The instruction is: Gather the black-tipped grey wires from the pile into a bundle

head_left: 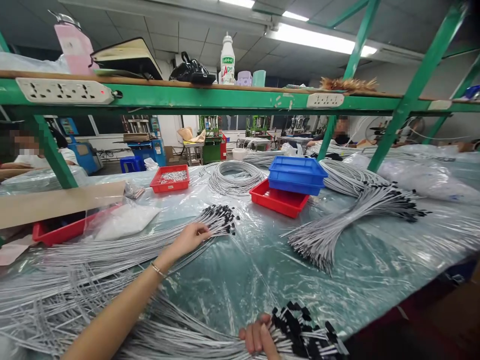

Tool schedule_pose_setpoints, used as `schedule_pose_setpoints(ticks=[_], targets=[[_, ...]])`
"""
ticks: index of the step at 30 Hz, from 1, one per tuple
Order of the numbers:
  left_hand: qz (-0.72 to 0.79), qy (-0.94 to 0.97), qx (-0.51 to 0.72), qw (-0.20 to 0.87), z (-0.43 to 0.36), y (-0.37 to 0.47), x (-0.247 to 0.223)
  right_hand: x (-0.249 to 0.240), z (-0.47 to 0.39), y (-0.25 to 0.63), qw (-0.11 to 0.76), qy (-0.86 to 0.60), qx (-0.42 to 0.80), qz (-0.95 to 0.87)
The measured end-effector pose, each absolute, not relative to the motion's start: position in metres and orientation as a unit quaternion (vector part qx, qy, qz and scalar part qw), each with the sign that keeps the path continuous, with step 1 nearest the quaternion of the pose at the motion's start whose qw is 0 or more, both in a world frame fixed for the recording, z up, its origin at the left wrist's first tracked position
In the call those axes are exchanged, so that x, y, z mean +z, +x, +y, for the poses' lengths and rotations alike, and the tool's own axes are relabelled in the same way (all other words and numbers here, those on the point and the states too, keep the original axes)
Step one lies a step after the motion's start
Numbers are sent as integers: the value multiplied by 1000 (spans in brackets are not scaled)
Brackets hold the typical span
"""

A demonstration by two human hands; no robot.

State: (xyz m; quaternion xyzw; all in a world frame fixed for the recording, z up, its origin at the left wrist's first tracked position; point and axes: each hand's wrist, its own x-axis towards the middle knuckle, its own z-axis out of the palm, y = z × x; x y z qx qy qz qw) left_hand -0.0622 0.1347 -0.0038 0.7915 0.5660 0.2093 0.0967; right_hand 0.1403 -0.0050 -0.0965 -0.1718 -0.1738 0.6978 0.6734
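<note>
Clasping near cable bundle (195, 340) with right hand (258, 336); resting curled left hand (190, 238) on farther bundle (144, 243), unclear if gripping.

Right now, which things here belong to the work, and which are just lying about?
Apparently in the work:
upper cable bundle, at the left hand
lower cable bundle, gripped by the right hand
similar black-tipped bundle, untouched

Apparently just lying about, on the shelf:
white bottle
pink bottle
book
</note>
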Motion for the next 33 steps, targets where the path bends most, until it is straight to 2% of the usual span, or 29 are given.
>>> schedule_pose_setpoints(ticks=[6,10,12,15,18,20,24,26,30,33], targets=[[556,779,275,89,107,-61,12,-93,-6,140,666,-165,710,-159],[558,738,324,199,108,-59,16,-81,-12,140,669,-162,711,-145],[560,724,342,213,108,-59,17,-77,-14,140,671,-159,712,-133],[555,734,351,174,101,-56,16,-74,-16,139,673,-159,712,-119],[517,787,331,60,91,-49,13,-71,-19,137,678,-179,706,-101],[502,804,317,30,89,-43,12,-69,-22,135,685,-197,696,-85],[523,763,321,202,95,-38,14,-65,-25,131,693,-206,687,-66],[530,752,323,220,100,-40,13,-65,-24,130,695,-202,687,-63],[572,784,230,70,106,-46,-2,-66,-25,130,699,-204,682,-64],[564,814,123,65,110,-51,-22,-68,-26,130,697,-206,684,-65]])
